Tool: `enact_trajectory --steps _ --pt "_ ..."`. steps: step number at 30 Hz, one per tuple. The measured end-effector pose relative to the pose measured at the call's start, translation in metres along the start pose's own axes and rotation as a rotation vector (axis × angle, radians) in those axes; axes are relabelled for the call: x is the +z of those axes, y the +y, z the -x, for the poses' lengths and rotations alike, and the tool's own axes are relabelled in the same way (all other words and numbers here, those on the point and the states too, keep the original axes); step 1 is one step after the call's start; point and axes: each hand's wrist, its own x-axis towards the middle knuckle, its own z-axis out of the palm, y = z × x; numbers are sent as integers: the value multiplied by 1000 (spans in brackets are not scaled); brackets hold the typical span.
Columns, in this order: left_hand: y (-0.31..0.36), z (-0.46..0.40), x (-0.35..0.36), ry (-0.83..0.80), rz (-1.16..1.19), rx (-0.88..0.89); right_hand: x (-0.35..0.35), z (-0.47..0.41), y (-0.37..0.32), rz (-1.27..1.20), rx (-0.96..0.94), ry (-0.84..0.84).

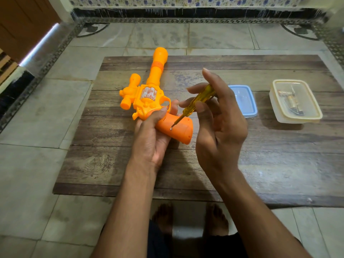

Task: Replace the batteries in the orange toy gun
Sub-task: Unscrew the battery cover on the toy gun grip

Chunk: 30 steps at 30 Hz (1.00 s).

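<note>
The orange toy gun lies on the wooden board, barrel pointing away from me. My left hand grips its darker orange handle from the left. My right hand pinches a yellow screwdriver between thumb and fingers. Its metal tip sits on a small screw in the handle. A clear lidded box at the right holds batteries and small metal parts.
A blue lid lies on the board behind my right hand. The board rests on a tiled floor. My bare feet show below the board's near edge. A dark patterned border runs along the far wall.
</note>
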Motion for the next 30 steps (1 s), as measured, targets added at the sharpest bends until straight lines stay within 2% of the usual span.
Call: enact_trajectory --steps 22,30 --pt "-1 1 0 11 8 -15 2 1 3 53 -35 -39" --pt "-1 2 -1 17 7 -7 4 -3 -2 187 -105 2"
